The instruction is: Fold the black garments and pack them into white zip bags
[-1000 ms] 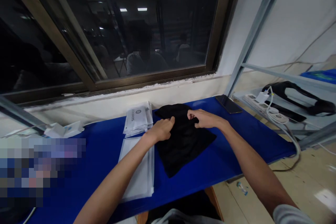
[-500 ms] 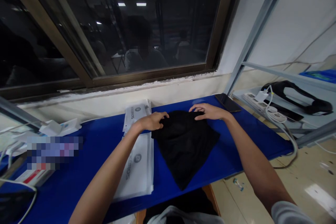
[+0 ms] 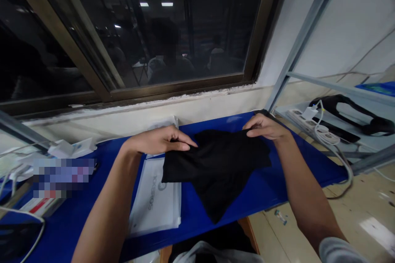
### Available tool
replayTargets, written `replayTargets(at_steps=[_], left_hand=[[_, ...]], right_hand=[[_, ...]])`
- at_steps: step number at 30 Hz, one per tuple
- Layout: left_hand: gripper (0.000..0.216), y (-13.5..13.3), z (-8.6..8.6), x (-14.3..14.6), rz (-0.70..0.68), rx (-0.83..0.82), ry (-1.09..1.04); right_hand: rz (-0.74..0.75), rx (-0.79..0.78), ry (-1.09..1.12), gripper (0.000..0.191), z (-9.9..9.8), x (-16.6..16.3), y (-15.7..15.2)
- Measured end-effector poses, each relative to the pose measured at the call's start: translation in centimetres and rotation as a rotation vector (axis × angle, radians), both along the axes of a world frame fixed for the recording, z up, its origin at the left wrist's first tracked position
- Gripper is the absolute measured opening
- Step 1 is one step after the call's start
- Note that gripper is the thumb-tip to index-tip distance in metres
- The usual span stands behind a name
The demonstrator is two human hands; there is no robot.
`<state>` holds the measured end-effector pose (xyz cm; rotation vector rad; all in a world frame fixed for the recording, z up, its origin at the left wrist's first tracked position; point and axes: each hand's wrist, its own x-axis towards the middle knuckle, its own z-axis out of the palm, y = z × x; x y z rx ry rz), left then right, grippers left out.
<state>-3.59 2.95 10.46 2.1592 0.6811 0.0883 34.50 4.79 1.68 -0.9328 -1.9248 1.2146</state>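
A black cloth garment point(image 3: 212, 168) lies spread on the blue tabletop, wide at the far edge and tapering to a point near the front. Its exact kind is unclear. My left hand point(image 3: 162, 139) pinches its upper left edge between thumb and fingers, and the cloth there hangs over part of a white zip bag. At the upper right corner, my right hand point(image 3: 267, 128) is closed on the edge in the same way. The printed white zip bag point(image 3: 154, 197) lies just left of the garment. Another white bag point(image 3: 163, 122) shows behind my left hand.
A blurred box point(image 3: 61, 176) and white adapters point(image 3: 72, 148) sit on the left of the blue table point(image 3: 114, 168). Beyond it is a window point(image 3: 173, 28). Right of the table, a metal shelf point(image 3: 286, 65) holds a power strip point(image 3: 311, 125) and cables.
My hands have moved apart and now grip the garment's two upper corners. The cloth's upper part has spread sideways, its left side now over the white bag.
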Motion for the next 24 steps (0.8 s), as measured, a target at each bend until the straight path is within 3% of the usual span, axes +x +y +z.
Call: replayTargets(at_steps=[3,8,11,15,19,21,24], left_hand=[[0.025,0.3,-0.6,0.4,-0.109,-0.069,0.036],[0.026,0.0,0.2,0.5,-0.15,-0.032,-0.024],[0.029,-0.8,1.5,-0.2,-0.2,-0.039,-0.111],[0.027,-1.5,2.5,-1.0,-0.245,-0.102,-0.226],[0.025,-1.8,2.8,-1.4,-0.181,-0.197,-0.242],[0.026,-1.9,2.9,-1.5,-0.145,-0.241,-0.23],[0.027,-1.9,3.0,-1.4,-0.138,-0.271,-0.221]], right_hand=[[0.047,0.061,-0.134,0.035,-1.0,-2.0,1.0],[0.123,0.236,-0.48,0.038,-5.5,-6.8,2.7],[-0.037,0.427,-0.701,0.051,-7.3,-8.3,3.0],[-0.303,0.53,-0.783,0.043,-7.4,-8.8,3.5],[-0.207,0.447,-0.822,0.04,-7.2,-8.0,3.4],[-0.07,0.376,-0.829,0.055,-7.2,-7.1,2.8],[0.161,0.184,-0.824,0.119,-6.7,-5.7,1.6]])
